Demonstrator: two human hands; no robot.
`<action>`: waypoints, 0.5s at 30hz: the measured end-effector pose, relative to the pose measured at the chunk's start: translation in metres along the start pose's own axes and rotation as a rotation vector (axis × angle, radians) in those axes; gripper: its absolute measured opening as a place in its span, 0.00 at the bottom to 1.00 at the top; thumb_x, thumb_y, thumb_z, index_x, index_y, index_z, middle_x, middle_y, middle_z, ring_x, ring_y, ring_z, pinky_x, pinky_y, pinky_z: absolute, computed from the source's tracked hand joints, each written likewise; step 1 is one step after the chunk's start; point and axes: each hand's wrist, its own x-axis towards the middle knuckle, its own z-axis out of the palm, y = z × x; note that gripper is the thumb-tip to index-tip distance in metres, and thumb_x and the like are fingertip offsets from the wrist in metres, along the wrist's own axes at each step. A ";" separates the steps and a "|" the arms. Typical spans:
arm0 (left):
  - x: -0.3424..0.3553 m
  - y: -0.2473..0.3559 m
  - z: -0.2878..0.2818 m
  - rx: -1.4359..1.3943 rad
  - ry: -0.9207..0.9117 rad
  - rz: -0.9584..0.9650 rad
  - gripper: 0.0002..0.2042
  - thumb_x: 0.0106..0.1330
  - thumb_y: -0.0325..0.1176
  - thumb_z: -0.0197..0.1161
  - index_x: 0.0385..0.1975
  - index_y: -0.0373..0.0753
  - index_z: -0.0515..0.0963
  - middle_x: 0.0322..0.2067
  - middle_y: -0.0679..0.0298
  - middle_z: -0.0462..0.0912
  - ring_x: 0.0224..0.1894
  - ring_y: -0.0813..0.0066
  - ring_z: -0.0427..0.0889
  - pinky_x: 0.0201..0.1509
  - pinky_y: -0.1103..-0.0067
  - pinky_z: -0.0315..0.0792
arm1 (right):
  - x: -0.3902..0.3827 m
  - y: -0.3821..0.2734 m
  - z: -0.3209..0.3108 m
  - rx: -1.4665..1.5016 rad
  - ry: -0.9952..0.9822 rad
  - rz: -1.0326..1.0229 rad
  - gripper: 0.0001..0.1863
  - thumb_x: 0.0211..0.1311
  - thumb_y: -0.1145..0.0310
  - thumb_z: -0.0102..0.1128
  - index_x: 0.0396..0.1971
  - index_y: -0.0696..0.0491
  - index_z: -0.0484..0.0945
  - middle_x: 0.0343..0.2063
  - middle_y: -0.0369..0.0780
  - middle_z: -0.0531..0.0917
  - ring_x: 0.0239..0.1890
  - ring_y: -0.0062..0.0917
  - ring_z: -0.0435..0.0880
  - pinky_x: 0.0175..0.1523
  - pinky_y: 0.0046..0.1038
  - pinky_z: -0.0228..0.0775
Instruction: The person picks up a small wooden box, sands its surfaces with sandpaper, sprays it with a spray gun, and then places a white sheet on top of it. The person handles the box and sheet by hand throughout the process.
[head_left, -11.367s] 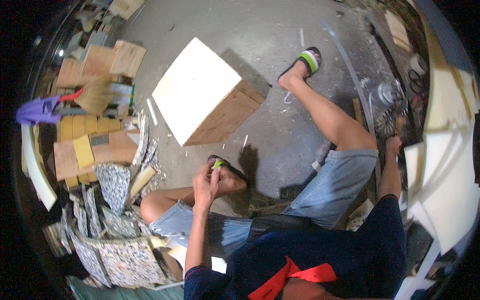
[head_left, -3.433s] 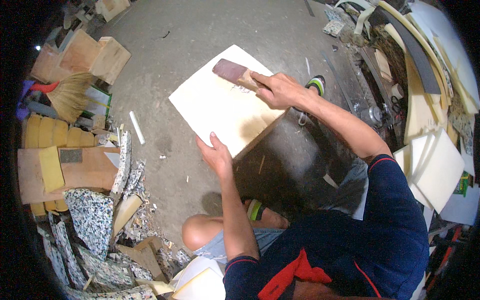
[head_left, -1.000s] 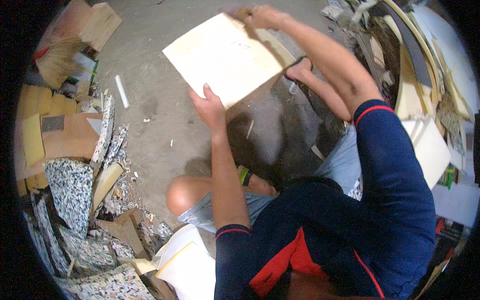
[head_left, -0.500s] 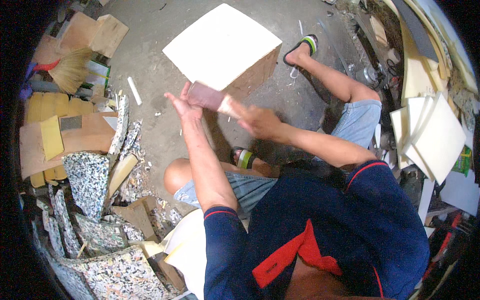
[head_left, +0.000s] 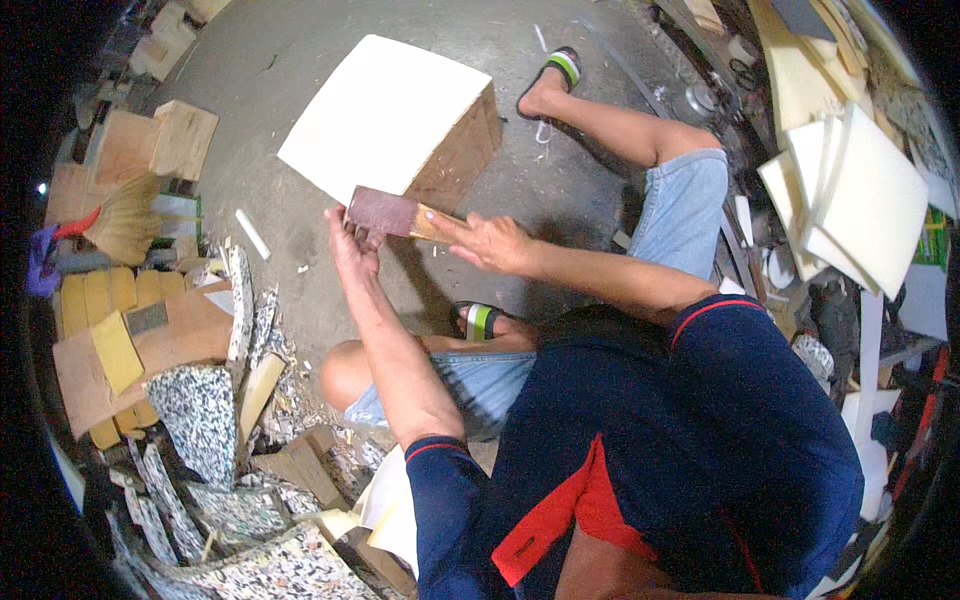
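A wooden box (head_left: 455,150) with a cream-white top (head_left: 380,115) stands on the floor in front of me, between my feet. My right hand (head_left: 490,240) is closed on the wooden handle of a flat paddle-like tool with a maroon face (head_left: 382,213), held crosswise just this side of the box. My left hand (head_left: 355,250) is palm up at the tool's maroon end, its visible fingers apart and slightly bent, some partly hidden by it. I cannot tell whether they touch it.
Foam offcuts (head_left: 190,420), wooden boxes (head_left: 180,140) and a straw broom (head_left: 125,220) crowd the left side. Cream foam sheets (head_left: 860,200) and metal strips lie at the right. My bent legs and sandalled feet (head_left: 545,90) frame the work area.
My left hand has left the box's edge. My right hand has brought the tool down from the box top toward my body, where the two hands now meet near the tool.
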 end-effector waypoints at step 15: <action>-0.009 -0.010 0.000 0.127 -0.017 -0.013 0.32 0.63 0.52 0.65 0.63 0.46 0.63 0.56 0.61 0.73 0.51 0.61 0.74 0.38 0.68 0.72 | -0.001 0.020 0.004 -0.096 -0.140 0.021 0.40 0.68 0.52 0.51 0.73 0.30 0.39 0.35 0.52 0.78 0.25 0.44 0.83 0.29 0.42 0.78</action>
